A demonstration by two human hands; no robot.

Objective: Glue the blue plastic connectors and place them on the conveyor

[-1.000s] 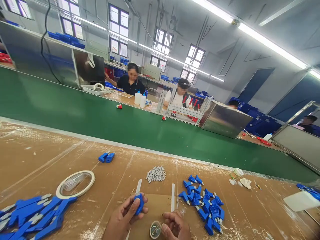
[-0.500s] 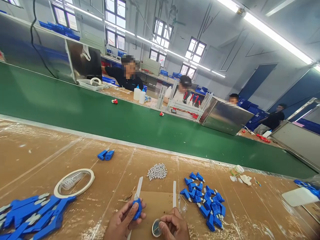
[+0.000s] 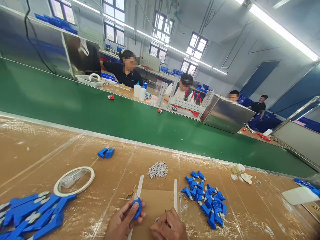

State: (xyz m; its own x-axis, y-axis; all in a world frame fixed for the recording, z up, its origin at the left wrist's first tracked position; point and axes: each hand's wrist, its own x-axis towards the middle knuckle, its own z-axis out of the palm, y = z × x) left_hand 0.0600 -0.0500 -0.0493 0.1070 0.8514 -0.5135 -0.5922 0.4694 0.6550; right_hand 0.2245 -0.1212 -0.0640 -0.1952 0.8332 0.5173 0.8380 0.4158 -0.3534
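Observation:
My left hand (image 3: 128,216) is closed around a small blue plastic part (image 3: 137,209) with a pale tip pointing up, held between thumb and fingers. My right hand (image 3: 170,225) is pinched low over a small round dish (image 3: 156,220), which it mostly covers. What its fingertips hold, if anything, is hidden. Under both hands lies a brown cardboard sheet (image 3: 160,200) with white strips along its sides. Just beyond it sits a heap of small grey pieces (image 3: 158,170). Many blue parts with pale tips (image 3: 211,201) are piled right of my right hand.
Longer blue pieces (image 3: 37,213) lie at the left beside a tape roll (image 3: 75,181). Two blue parts (image 3: 106,152) sit farther back. A white bottle (image 3: 300,196) lies at the right. Across the green conveyor belt (image 3: 140,120), several people work at benches.
My right hand has shifted left over the small dish and now covers most of it. The left hand keeps its hold on the blue part. Red pieces on the belt have moved slightly left.

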